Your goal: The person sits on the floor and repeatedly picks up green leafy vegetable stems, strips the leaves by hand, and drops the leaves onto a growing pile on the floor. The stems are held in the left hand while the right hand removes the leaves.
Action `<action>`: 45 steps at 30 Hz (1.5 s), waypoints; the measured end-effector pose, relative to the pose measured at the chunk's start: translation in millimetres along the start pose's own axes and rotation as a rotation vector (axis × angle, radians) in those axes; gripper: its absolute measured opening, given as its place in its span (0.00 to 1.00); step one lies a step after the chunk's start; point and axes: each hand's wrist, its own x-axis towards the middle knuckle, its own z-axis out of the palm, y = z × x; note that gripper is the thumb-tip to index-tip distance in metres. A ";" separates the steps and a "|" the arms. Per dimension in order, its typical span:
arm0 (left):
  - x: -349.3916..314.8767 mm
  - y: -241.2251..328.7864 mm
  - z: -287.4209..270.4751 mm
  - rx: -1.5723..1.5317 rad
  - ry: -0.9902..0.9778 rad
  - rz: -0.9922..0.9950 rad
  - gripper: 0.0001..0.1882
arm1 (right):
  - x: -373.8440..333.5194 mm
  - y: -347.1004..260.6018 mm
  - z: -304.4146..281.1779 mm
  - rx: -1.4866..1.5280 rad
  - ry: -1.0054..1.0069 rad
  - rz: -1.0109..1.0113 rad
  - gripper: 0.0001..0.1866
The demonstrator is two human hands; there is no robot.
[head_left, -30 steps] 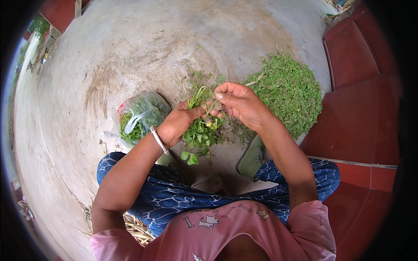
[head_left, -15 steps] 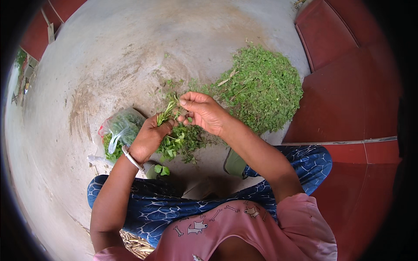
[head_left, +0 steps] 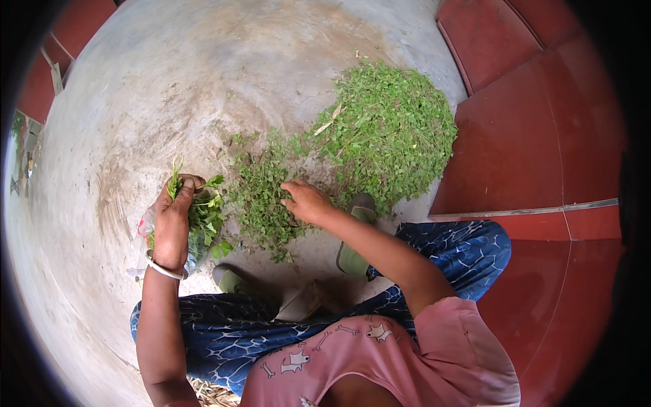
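My left hand (head_left: 171,220) is closed around a small bunch of leafy green stems (head_left: 203,207), held over a clear plastic bag (head_left: 146,224) with greens in it at the left. My right hand (head_left: 305,201) reaches down onto a small heap of green sprigs (head_left: 261,197) on the concrete floor in front of me, its fingers curled on the leaves. A much bigger pile of loose green leaves (head_left: 386,132) lies beyond it to the right.
I sit low with blue patterned trousers (head_left: 461,251) and green sandals (head_left: 352,254) on bare grey concrete (head_left: 169,88). A red painted step (head_left: 542,156) rises along the right side. A metal bangle (head_left: 165,269) circles my left wrist.
My hands were together on one bunch. Now they are apart: the left has swung left with the bunch over the bag, the right has dropped onto the small heap.
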 end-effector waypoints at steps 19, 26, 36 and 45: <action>-6.7 3.8 4.0 0.254 0.036 -0.053 0.11 | 39.3 150.0 -107.5 -0.818 0.130 0.350 0.17; -5.3 -2.2 2.0 0.272 0.044 -0.031 0.11 | 31.8 128.8 -130.9 -0.471 -0.102 0.341 0.09; -4.7 -10.1 11.2 0.177 -0.075 -0.076 0.08 | 33.8 7.0 -140.3 0.563 -0.170 0.338 0.11; -15.7 -16.9 12.9 0.279 -0.176 -0.133 0.09 | 21.7 -65.7 -98.0 0.807 -0.325 0.158 0.07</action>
